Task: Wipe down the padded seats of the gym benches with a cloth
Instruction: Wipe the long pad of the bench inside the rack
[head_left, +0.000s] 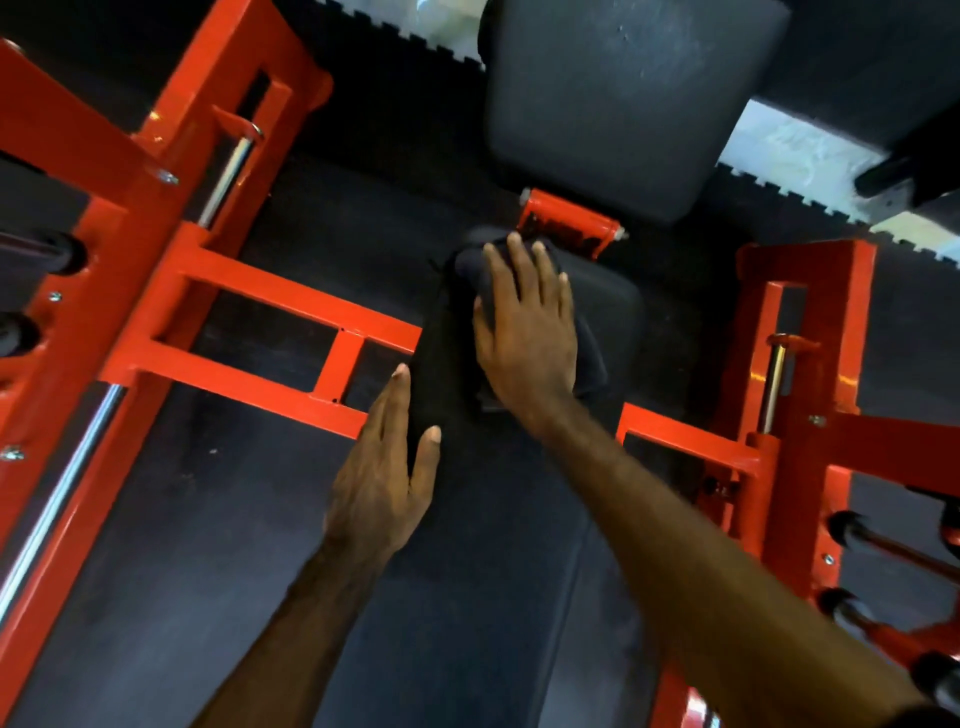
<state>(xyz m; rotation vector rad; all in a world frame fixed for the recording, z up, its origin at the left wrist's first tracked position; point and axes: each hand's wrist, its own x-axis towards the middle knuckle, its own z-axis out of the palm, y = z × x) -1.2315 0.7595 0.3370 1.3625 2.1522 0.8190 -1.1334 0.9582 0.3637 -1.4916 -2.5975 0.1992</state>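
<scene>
1. Red steel frame (249, 332) flanks both hands, its crossbars running out to either side.
2. Black padded seat (618, 312) lies under the right hand, its long axis running away from the person toward the upright back pad (623, 104).
3. Right hand (524, 332) reaches forward, fingers spread flat, pressing the dark cloth (592, 358) onto the seat.
4. Left hand (384, 467), fingers straight, rests along the seat's left edge, nearer the person.

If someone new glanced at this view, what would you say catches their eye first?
The bright red frame stands out, its beams running down both sides of the dark floor. In the middle, the right hand presses a dark cloth flat on the black padded seat. The left hand rests open at the seat's left edge.
</scene>
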